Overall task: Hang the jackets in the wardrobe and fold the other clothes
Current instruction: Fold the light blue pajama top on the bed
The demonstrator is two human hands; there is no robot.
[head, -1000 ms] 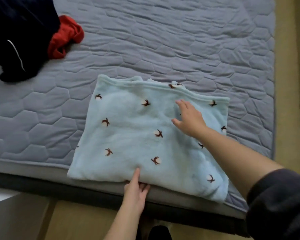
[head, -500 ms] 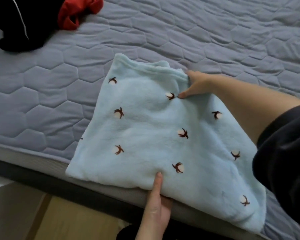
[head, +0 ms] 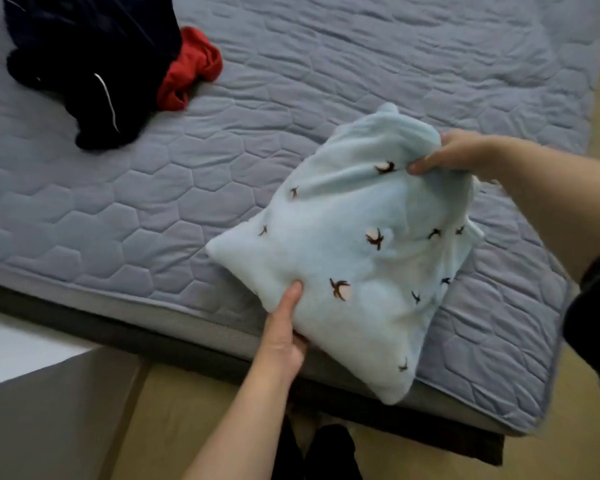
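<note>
The folded pale blue fleece garment with brown motifs [head: 354, 271] is lying at the near edge of the grey quilted bed [head: 153, 220]. The left hand [head: 284, 337] is pinching its near edge, thumb on top, while the right hand [head: 454, 154] is gripping and bunching its far edge.

Bare left forearm rises from bottom centre; left hand [head: 281, 337] pinches near edge of light blue garment [head: 354, 271], thumb flat on top, fingers tucked beneath. Bare right forearm enters from right, dark sleeve [head: 596, 306] at elbow; right hand [head: 454, 152] grips far edge, fingers curled over it.
</note>
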